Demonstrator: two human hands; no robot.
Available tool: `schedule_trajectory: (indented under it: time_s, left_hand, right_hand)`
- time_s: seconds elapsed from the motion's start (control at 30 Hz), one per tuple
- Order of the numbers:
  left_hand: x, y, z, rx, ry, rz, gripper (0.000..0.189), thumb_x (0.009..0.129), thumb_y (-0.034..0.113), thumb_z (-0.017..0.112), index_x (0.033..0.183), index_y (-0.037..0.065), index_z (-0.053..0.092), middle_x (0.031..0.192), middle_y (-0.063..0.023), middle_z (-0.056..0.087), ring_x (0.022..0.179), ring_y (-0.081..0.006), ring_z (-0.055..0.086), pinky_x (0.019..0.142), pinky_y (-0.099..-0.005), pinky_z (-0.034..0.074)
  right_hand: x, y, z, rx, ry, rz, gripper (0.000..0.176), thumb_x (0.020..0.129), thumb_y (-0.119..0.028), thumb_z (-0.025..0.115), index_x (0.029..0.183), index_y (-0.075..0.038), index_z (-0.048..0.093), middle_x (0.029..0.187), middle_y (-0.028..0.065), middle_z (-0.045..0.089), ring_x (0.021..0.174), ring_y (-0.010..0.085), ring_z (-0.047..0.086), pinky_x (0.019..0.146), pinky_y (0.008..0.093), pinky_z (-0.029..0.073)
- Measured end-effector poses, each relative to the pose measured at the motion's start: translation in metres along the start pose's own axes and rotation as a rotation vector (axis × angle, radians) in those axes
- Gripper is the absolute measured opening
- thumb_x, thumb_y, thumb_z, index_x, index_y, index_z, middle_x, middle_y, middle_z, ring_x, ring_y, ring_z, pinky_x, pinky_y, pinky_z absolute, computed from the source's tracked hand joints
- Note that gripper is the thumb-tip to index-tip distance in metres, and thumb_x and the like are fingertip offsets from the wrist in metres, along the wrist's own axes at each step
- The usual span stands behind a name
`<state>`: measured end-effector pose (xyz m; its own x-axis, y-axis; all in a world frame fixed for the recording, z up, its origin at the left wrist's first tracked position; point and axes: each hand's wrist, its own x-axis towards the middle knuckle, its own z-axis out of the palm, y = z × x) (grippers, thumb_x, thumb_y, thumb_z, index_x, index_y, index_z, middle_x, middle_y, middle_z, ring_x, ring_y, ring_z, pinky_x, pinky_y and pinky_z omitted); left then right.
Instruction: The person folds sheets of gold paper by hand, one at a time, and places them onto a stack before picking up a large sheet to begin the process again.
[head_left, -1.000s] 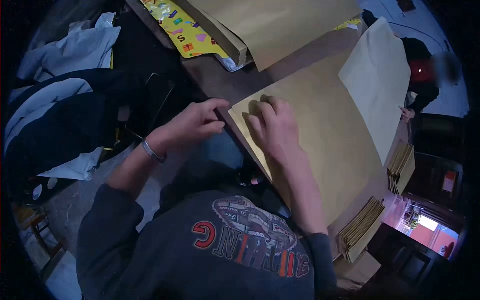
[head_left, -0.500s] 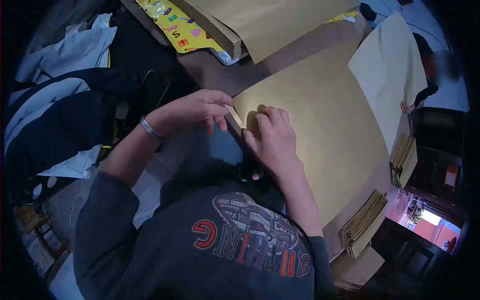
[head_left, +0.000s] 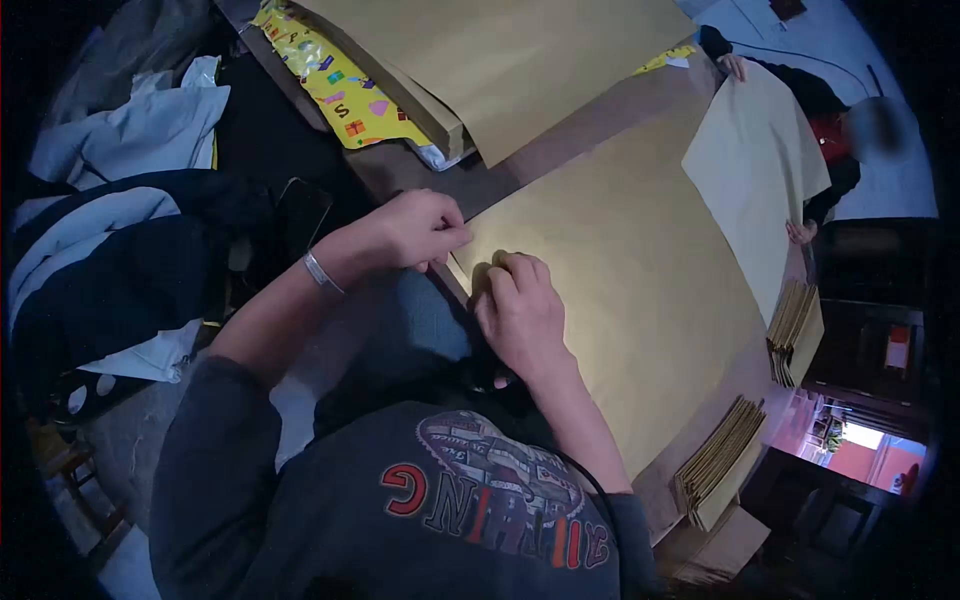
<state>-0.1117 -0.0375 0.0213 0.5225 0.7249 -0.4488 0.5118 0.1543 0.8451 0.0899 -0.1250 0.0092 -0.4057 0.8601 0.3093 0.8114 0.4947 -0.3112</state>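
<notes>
A large sheet of brown paper (head_left: 640, 270) lies across the table in front of me, its near left edge beside both hands. My left hand (head_left: 425, 232), with a silver bracelet at the wrist, is closed, thumb and fingers pinched at that edge near the corner. Just to the right, my right hand (head_left: 522, 312) has its fingers curled down on the paper along the same edge. The palms hide what lies under the fingertips.
A stack of brown paper (head_left: 520, 70) lies on yellow printed wrapping (head_left: 340, 95) at the back. Across the table a person holds a paler sheet (head_left: 755, 170). Folded brown bundles (head_left: 720, 460) sit along the right edge. Clothes (head_left: 130, 250) are heaped at left.
My left hand has drawn its fingers together and moved slightly down onto the edge. The right hand has shifted left and down. The other person's second hand now shows on the pale sheet.
</notes>
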Motion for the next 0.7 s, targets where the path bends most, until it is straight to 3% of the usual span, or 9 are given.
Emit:
schedule_trajectory:
  time_s: [0.03,0.07,0.1,0.17,0.27,0.37,0.5,0.53,0.7]
  left_hand:
    - [0.002,0.003,0.001,0.162,0.032,0.011,0.03,0.096,0.026,0.057,0.097,-0.003,0.065,0.068,-0.0087,0.066,0.057,-0.0132,0.063,0.053,-0.028,0.052]
    - [0.003,0.006,0.003,0.196,0.071,-0.022,0.03,0.088,0.027,0.06,0.085,-0.002,0.067,0.074,-0.0169,0.068,0.064,-0.0227,0.068,0.062,-0.0358,0.055]
    - [0.005,0.004,0.005,0.198,0.069,-0.025,0.03,0.088,0.027,0.06,0.085,-0.002,0.067,0.074,-0.0169,0.068,0.064,-0.0227,0.068,0.062,-0.0358,0.055]
    - [0.011,0.0,0.007,0.527,0.164,0.097,0.025,0.086,0.023,0.056,0.087,0.0,0.067,0.08,-0.0171,0.069,0.076,-0.0316,0.068,0.07,-0.0418,0.054]
    - [0.009,0.001,0.008,0.545,0.214,0.112,0.024,0.084,0.021,0.054,0.087,0.002,0.068,0.083,-0.0164,0.069,0.086,-0.0377,0.065,0.077,-0.0458,0.053]
    - [0.015,-0.015,0.002,0.491,0.19,0.282,0.022,0.087,0.02,0.056,0.086,-0.001,0.065,0.076,-0.0181,0.066,0.074,-0.0328,0.066,0.067,-0.0418,0.052]
    - [0.015,0.007,-0.012,0.255,-0.035,0.069,0.028,0.088,0.024,0.059,0.083,-0.004,0.064,0.073,-0.0166,0.066,0.066,-0.0262,0.064,0.062,-0.037,0.051]
    - [0.025,-0.007,-0.013,0.405,0.053,0.258,0.029,0.086,0.024,0.062,0.081,-0.004,0.064,0.07,-0.0136,0.065,0.061,-0.0199,0.064,0.056,-0.0338,0.05]
    - [0.034,0.004,-0.015,0.363,-0.015,0.07,0.025,0.079,0.022,0.06,0.072,-0.001,0.067,0.062,-0.01,0.066,0.052,-0.0173,0.063,0.049,-0.0313,0.05]
  right_hand:
    - [-0.001,0.001,0.001,0.012,0.006,0.002,0.025,0.072,-0.008,0.07,0.095,-0.004,0.062,0.107,0.0128,0.06,0.101,0.0319,0.059,0.08,0.0395,0.053]
    - [-0.003,0.002,0.002,0.027,0.01,0.007,0.025,0.072,-0.008,0.07,0.095,-0.004,0.062,0.107,0.0129,0.06,0.101,0.0318,0.059,0.08,0.0394,0.053]
    - [-0.001,-0.001,-0.001,0.018,-0.006,0.012,0.024,0.073,-0.008,0.071,0.095,-0.004,0.062,0.107,0.0134,0.06,0.101,0.032,0.059,0.081,0.0393,0.053]
    - [-0.005,-0.001,-0.003,0.055,-0.002,0.013,0.026,0.072,-0.008,0.071,0.096,-0.002,0.062,0.107,0.0151,0.06,0.102,0.0331,0.059,0.085,0.0402,0.052]
    - [-0.013,0.002,-0.004,0.073,-0.014,0.008,0.028,0.073,-0.008,0.071,0.098,-0.001,0.062,0.106,0.017,0.06,0.102,0.0345,0.058,0.089,0.0411,0.05]
    - [-0.019,-0.001,-0.014,0.099,-0.002,0.031,0.027,0.074,-0.007,0.071,0.098,-0.001,0.063,0.107,0.0172,0.06,0.103,0.0347,0.058,0.09,0.0415,0.049]
    - [-0.027,0.005,-0.014,0.104,0.004,0.043,0.026,0.074,-0.007,0.07,0.098,-0.001,0.063,0.107,0.0174,0.06,0.103,0.0352,0.058,0.09,0.0418,0.049]
    - [-0.028,0.005,-0.014,0.107,0.001,0.043,0.026,0.074,-0.007,0.07,0.098,-0.001,0.063,0.107,0.0174,0.06,0.103,0.0352,0.058,0.09,0.0418,0.049]
    - [-0.033,0.007,-0.012,0.114,0.009,0.041,0.024,0.075,-0.007,0.07,0.098,-0.001,0.063,0.107,0.0174,0.06,0.103,0.035,0.058,0.089,0.0422,0.049]
